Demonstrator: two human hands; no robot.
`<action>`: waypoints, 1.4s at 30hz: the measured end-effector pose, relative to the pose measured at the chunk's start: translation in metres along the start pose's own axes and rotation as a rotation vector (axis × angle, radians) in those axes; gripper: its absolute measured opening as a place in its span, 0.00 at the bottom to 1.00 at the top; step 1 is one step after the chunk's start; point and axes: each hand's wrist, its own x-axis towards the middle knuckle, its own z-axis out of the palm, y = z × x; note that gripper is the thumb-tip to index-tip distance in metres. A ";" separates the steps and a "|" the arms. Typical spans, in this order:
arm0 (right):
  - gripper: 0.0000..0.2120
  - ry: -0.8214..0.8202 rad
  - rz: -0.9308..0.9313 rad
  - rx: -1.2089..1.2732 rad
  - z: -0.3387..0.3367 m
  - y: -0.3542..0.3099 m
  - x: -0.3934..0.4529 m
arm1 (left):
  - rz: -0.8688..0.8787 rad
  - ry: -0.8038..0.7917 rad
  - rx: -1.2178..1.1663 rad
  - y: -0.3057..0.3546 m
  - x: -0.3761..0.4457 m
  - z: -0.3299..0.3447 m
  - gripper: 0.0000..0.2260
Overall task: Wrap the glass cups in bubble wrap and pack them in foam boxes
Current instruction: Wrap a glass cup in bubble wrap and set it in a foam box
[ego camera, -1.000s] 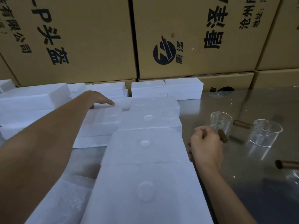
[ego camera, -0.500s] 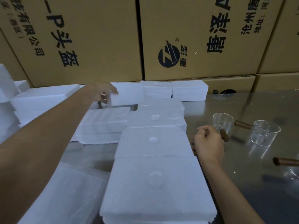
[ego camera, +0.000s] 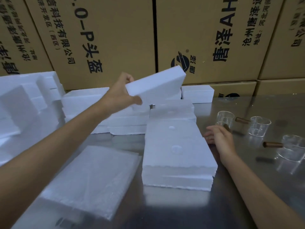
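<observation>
My left hand (ego camera: 122, 95) grips one end of a white foam box (ego camera: 156, 86), which is lifted and tilted above the other foam at the back. My right hand (ego camera: 219, 138) rests on the metal table (ego camera: 244, 192) with its fingers loosely apart, right beside the brown handle of the nearest glass cup (ego camera: 225, 118). Two more clear handled cups (ego camera: 260, 127) (ego camera: 292, 149) stand further right. A stack of bubble wrap sheets (ego camera: 92, 176) lies at the front left.
A row of stacked foam boxes (ego camera: 178, 156) runs down the middle of the table. More foam pieces (ego camera: 24, 104) pile up at the left and back. Large printed cardboard cartons (ego camera: 115, 38) form a wall behind the table.
My left hand took hold of a foam box at the back and raised it, tilting it up to the right. My right hand stayed beside the cup handle and spread its fingers.
</observation>
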 end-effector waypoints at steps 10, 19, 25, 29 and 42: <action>0.15 -0.090 0.064 0.151 -0.035 -0.016 -0.086 | 0.261 -0.219 -0.056 0.017 -0.170 0.019 0.22; 0.18 -0.105 0.077 0.171 -0.050 -0.020 -0.128 | 0.388 -0.395 0.379 -0.029 -0.233 0.051 0.11; 0.17 -0.103 0.066 0.154 -0.049 -0.017 -0.131 | 0.501 -0.304 0.524 -0.047 -0.219 0.065 0.18; 0.16 -0.100 0.061 0.153 -0.047 -0.015 -0.129 | 0.540 -0.283 0.562 -0.052 -0.205 0.074 0.14; 0.12 0.093 0.309 0.450 -0.072 -0.014 -0.071 | 0.393 -0.202 0.590 -0.062 -0.160 0.115 0.18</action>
